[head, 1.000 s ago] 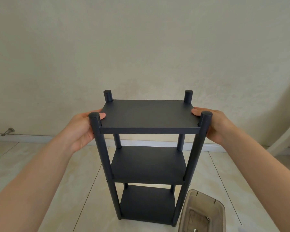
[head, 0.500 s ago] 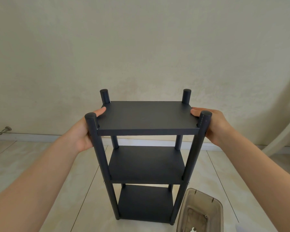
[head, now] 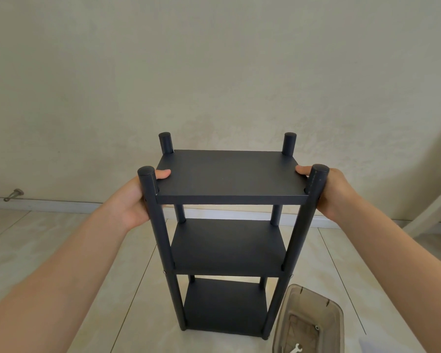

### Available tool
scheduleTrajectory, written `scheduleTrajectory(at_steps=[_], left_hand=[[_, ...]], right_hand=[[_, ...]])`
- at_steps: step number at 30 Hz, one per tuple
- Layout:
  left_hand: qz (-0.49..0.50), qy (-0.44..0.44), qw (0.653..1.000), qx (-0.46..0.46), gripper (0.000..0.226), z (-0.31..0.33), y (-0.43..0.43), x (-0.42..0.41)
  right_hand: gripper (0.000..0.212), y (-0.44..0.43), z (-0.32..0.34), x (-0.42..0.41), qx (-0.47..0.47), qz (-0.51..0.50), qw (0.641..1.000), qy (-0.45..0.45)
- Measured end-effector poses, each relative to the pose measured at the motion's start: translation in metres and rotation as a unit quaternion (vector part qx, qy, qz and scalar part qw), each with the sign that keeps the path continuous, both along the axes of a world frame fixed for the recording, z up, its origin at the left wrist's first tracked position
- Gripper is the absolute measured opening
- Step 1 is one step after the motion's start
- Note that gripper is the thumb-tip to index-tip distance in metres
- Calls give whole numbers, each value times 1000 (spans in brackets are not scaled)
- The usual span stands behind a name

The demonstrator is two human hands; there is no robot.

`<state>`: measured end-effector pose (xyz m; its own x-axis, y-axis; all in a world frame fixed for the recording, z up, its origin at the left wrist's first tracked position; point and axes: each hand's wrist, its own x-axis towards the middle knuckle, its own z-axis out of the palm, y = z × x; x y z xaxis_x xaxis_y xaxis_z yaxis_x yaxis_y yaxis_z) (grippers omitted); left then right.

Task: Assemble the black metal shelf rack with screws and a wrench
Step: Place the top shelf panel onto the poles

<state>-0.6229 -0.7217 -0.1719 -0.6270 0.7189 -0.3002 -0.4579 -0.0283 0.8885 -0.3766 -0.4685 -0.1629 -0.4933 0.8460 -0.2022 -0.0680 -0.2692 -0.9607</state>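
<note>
**Item:** rack [head: 227, 245], black metal, with three shelves carried on four round posts.

**Location:** The rack is stood upright on the tiled floor [head: 74, 250], before a plain wall [head: 214, 72]. Whether the feet bear fully on the tiles cannot be told.

**Hold:** The top shelf [head: 227, 174] is clamped at both short ends.
- The left hand [head: 135, 200] is closed on the left end. Its thumb is laid on the upper face just behind the front left post; the fingers are hidden beneath.
- The right hand [head: 334, 192] is closed likewise on the right end, beside the front right post.

**Condition:** All three shelves are fitted. Small pale screw heads are seen at the front joints of the middle shelf. Assembly is judged near complete, with a final check or setting-down in hand.

**Handling (judged):**
- The frame is taken to be stiff and hard.
- Modest weight is presumed, since a thumb-and-finger hold suffices.
- Fair purchase is expected from the matt finish, though it may be scratched.
- Tipping is to be guarded against, the form being tall and narrow.
- Hold is best taken at the shelf ends or on the posts close to a joint.

**Adjacent:** A translucent tub [head: 313, 294] is set just beside the front right foot. A small pale wrench [head: 296, 349] is lying in it.
</note>
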Motion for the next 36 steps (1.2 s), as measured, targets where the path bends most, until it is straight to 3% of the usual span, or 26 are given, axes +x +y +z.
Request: scheduleTrajectory(at_steps=[4, 9, 12, 15, 19, 26, 30, 36], left_hand=[[27, -10, 1000, -5, 22, 2, 0, 5], [33, 2, 999, -13, 13, 2, 1, 6], [25, 10, 1000, -8, 9, 3, 0, 6], [32, 12, 999, -11, 21, 4, -2, 8], [73, 35, 996, -40, 9, 7, -1, 12], [138, 45, 989, -9, 21, 6, -5, 12], [209, 58, 976, -22, 21, -1, -5, 13], [394, -48, 917, -40, 15, -13, -4, 32]], right_hand=[[12, -2, 0, 2, -36, 14, 999, 4], [17, -5, 1, 0, -79, -2, 997, 1], [9, -7, 4, 1, -71, 20, 997, -12], [7, -8, 4, 1, -65, 18, 998, -13], [14, -11, 4, -4, -48, -15, 998, -24], [7, -19, 2, -11, -31, -41, 998, -20], [7, -24, -1, -15, -22, -53, 998, -7], [8, -37, 1, -21, -40, -78, 996, 13]])
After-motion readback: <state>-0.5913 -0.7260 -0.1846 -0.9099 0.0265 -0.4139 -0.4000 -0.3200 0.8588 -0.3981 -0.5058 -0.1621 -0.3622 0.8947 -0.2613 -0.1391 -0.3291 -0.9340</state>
